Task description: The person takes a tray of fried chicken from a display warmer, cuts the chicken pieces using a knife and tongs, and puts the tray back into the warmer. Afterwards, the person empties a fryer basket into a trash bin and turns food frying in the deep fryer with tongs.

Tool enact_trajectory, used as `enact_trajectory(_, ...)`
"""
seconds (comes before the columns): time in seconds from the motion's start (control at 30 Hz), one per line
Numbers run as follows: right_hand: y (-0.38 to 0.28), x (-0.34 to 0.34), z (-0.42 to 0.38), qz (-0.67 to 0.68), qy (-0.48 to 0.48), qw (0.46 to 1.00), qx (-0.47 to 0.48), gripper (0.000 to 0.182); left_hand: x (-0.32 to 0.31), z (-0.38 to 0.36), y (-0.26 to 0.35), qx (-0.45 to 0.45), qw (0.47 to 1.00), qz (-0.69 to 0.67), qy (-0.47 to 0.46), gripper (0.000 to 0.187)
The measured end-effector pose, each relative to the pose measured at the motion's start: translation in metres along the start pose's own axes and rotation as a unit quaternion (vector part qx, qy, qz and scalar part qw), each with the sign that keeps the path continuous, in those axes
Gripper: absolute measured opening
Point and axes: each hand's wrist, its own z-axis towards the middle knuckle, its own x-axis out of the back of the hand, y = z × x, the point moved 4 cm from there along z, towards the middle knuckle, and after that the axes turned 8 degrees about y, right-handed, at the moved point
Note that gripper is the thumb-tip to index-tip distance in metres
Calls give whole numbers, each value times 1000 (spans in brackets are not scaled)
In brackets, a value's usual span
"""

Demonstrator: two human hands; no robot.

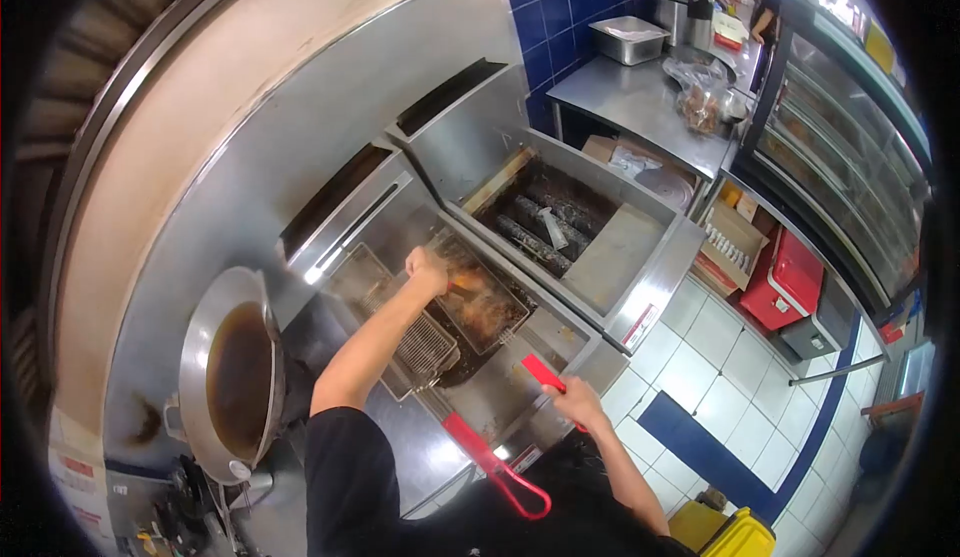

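Note:
My right hand is wrapped round the red handle of a wire fryer basket. Browned food lies in that basket, over the fryer well. My left hand is closed above the basket's far left side. A blurred orange-yellow piece shows beside its fingers, and I cannot tell what the hand grips. Left of the food stands a second wire basket, its red loop handle pointing toward my body.
To the left, a large wok holds dark oil. Beyond the baskets is another fryer well with blackened tubes. A steel counter at the back carries a metal pan and a plastic bag. A red cooler sits below, right.

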Motion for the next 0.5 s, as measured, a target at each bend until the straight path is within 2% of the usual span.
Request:
enact_trajectory(0.03,-15,12,-7,-49,17,998,25,42,-5,13,5,1,1000,-4,-2,32)
enact_trajectory(0.07,-16,9,-7,-47,9,999,22,42,-17,27,11,5,1000,-9,-6,34)
enact_trajectory(0.1,-14,7,-7,-53,10,998,38,41,-35,46,14,-14,999,-24,30,36)
enact_trajectory(0.13,-13,8,-4,-59,8,997,55,41,-37,50,13,-11,999,-25,17,36)
enact_trajectory(0.23,7,1,12,-56,-42,996,48,39,-33,41,4,10,996,-71,49,46)
enact_trajectory(0.27,11,2,16,-37,-42,997,58,38,-16,25,-5,31,997,-71,23,34)
enact_trajectory(0.33,8,9,15,-14,-86,995,48,37,-7,9,-24,46,994,-97,13,36)
enact_trajectory(0.4,1,17,18,-16,-68,995,73,37,-5,-4,-37,60,993,-98,17,38)
enact_trajectory(0.5,-11,27,18,15,-99,989,111,34,-9,-16,-43,86,991,-99,28,44)
